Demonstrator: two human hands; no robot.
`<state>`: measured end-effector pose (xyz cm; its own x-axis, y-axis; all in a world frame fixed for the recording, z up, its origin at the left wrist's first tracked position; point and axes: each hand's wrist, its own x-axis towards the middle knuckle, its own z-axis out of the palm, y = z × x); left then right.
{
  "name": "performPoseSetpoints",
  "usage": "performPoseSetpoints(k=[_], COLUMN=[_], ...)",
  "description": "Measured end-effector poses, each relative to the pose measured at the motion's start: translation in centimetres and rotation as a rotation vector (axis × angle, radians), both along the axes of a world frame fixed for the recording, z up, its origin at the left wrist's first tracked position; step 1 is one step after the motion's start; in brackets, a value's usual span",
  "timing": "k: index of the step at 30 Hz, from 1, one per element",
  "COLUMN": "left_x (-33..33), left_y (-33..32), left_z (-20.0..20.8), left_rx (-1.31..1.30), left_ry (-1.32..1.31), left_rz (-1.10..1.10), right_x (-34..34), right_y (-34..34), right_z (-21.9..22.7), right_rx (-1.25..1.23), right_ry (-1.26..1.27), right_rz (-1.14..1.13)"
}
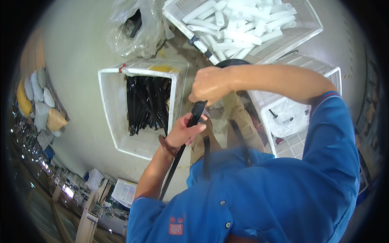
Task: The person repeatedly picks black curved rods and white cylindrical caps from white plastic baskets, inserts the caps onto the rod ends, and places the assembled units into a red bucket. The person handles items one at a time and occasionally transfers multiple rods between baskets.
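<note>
- Blue cloth of the wearer's shirt (267,190) is filling the lower part of the view, with two buttons and a red badge (176,227) showing on the chest.
- Two dark straps (206,156) are hanging in front of the shirt and the tan trousers (245,115).
- One black strip (197,110) is running between the two hands, its thicker upper part tilting toward the right hand and its thin tail passing down beside the left forearm.
- Left grip (187,131) is wrapping narrowly around the strip just below that thicker part, thumb lying across; a brown bracelet (167,146) is circling the wrist.
- Right grip (211,84) is curling tightly over the strip's upper end, its fingertips mostly hiding underneath.
- Left of the hands, a white crate (107,101) is holding a heap of glossy black strips (146,105); a red tie (122,68) is sitting at its corner.
- Beyond that crate, a clear plastic bag (120,38) is slumping on the floor (77,117), something black showing inside.
- At the top, another white crate (306,24) is carrying many short white tubes (243,38).
- Under the right arm, a third crate (265,115) is holding a crumpled white bag (288,121).
- Stuffed sacks (39,115) are piling up at the far left.
</note>
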<state>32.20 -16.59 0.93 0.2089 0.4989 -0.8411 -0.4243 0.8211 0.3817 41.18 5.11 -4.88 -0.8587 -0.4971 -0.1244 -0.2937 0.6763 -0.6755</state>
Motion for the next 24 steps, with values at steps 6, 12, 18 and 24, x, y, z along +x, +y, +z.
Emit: performPoseSetpoints(k=[6, 12, 18, 24], left_x=[-0.3, -0.8, -0.6, -1.0], left_y=[-6.3, -13.8, -16.1, -16.0], left_z=[-6.2, -11.1, -14.4, -13.6], left_rx=[-0.072, -0.236, -0.358, -0.347], left_ry=[-0.037, 0.092, 0.367, 0.449], left_rz=[0.198, 0.528, 0.536, 0.522], right_x=[4.2, 9.0, 7.8, 9.1], right_y=[3.5, 12.7, 7.6, 5.7], right_z=[-9.5, -32.0, -53.6, -50.5], right_rx=[-0.2, 0.282, 0.647, 0.579], right_ry=[0.281, -0.652, -0.631, -0.762], right_rz=[-0.489, -1.168, -0.932, -0.814])
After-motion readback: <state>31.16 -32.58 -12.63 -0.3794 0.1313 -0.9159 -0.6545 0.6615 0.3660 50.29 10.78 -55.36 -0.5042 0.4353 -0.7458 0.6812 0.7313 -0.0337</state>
